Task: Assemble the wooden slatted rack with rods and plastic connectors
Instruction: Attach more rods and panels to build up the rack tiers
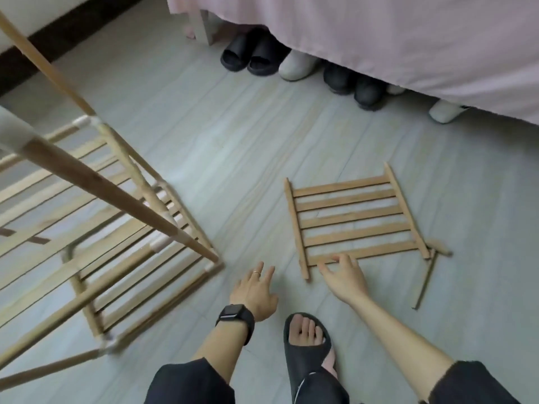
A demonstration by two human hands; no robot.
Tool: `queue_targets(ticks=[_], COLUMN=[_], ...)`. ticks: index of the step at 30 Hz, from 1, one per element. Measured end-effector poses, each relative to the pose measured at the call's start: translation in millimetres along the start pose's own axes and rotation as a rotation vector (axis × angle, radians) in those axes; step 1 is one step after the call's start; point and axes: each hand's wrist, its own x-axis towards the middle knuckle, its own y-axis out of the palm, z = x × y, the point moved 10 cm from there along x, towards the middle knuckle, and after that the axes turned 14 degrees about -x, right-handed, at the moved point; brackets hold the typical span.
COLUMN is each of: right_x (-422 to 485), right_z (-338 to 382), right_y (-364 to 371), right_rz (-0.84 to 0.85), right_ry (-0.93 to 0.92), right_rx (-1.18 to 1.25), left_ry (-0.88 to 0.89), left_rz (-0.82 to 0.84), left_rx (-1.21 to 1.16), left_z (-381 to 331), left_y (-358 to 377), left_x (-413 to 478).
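Note:
A loose wooden slatted panel [354, 218] lies flat on the floor at centre right. My right hand [344, 277] reaches to its near edge, fingers spread and touching the nearest slat. My left hand [256, 290], with a ring and a black watch, hovers open above the floor between the panel and the partly built rack [96, 217] on the left. The rack has slatted shelves, wooden rods and pale plastic connectors [159, 244] at the joints. A thin loose rod [424, 282] lies by the panel's right near corner.
My foot in a black slipper [309, 348] stands on the grey floor [227, 147] below the hands. A bed with a pink cover [379, 39] runs along the back, with several slippers [248, 56] tucked under its edge.

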Motion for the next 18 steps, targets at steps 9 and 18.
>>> queue_targets(ticks=[9,18], right_x=[20,-18], right_z=[73,88], right_y=[37,21], right_rz=[-0.066,-0.122], right_ry=[-0.271,-0.453], right_rx=[-0.674,-0.349], left_ry=[-0.035,-0.086], left_rz=[0.086,-0.004], left_rx=[-0.003,-0.663], left_z=[42,2], left_y=[28,-42], left_x=[4,2])
